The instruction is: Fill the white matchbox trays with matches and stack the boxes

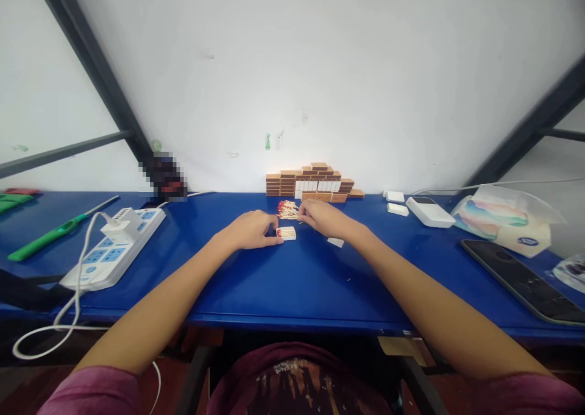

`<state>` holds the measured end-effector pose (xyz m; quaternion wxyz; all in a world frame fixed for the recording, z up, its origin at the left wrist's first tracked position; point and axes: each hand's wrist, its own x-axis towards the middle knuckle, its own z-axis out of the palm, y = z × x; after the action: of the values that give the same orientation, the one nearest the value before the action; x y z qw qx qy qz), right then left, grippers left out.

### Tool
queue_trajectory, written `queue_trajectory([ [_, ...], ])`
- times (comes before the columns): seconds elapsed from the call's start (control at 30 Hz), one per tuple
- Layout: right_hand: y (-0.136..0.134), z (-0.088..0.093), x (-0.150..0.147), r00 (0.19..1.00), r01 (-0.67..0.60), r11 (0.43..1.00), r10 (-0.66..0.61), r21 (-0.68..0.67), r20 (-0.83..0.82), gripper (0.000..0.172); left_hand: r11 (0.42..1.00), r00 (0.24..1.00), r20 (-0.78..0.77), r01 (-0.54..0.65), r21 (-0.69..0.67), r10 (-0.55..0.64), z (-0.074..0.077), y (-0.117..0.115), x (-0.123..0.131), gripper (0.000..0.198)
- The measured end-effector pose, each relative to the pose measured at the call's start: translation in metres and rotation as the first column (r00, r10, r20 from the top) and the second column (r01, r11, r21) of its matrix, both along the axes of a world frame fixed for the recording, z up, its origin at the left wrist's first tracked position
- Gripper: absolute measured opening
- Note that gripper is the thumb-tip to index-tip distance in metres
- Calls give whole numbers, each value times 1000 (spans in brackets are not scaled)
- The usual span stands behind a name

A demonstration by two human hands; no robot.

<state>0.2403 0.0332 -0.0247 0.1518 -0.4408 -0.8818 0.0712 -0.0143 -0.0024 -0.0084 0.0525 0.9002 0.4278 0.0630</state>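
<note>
My left hand (253,229) grips the left end of a small white matchbox tray (286,233) between thumb and fingers. Matches with red heads lie in the tray. Just behind it is a loose heap of red-tipped matches (287,209) on the blue table. My right hand (323,218) is at the heap's right side, fingers pinched together. A thin pale stick, which looks like a match (300,222), shows at its fingertips. Under my right wrist lies a flat white piece (336,242).
Stacked matchboxes (315,180) stand against the wall. At the left are a white power strip (114,250) with a cable and a green lighter (50,238). On the right are small white boxes (397,209), a white device (429,211), a tissue pack (503,220) and a phone (525,281).
</note>
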Motion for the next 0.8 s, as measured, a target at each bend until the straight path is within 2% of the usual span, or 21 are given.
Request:
queue_trajectory([
  [0.2, -19, 16, -3, 999, -46, 997, 45, -64, -25, 10, 1000, 1000, 0, 12, 13, -12, -1, 1, -1, 37],
  [0.4, -32, 12, -17, 995, -90, 993, 93, -82, 35, 6, 1000, 1000, 10, 12, 3, -12, -2, 2, -1, 41],
  [0.8, -33, 12, -22, 990, -122, 989, 127, -84, 57, 10, 1000, 1000, 5, 25, 18, -25, -1, 1, -2, 38],
])
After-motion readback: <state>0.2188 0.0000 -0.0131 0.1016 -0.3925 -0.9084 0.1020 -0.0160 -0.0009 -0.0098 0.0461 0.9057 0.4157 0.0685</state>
